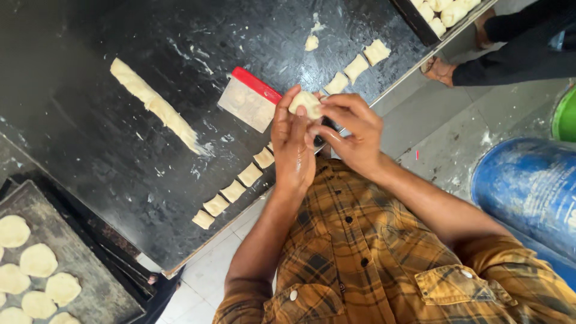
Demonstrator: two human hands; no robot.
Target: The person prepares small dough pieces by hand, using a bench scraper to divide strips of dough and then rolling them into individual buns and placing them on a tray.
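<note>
Pale dough, a small piece (305, 103), sat pinched at the fingertips of both hands above the black worktable (90, 132). The left hand (292, 144) cupped it from below with fingers closed around it, while the right hand (351, 133) pressed its thumb and fingers onto its side. A red-handled scraper (249, 99) lay just beside them.

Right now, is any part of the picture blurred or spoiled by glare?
Head view: mostly sharp, evenly lit; the black table shows a pale sheen at upper right, no harsh glare; the left hand and right hand pinching the dough piece are slightly soft; shadows faint.
</note>
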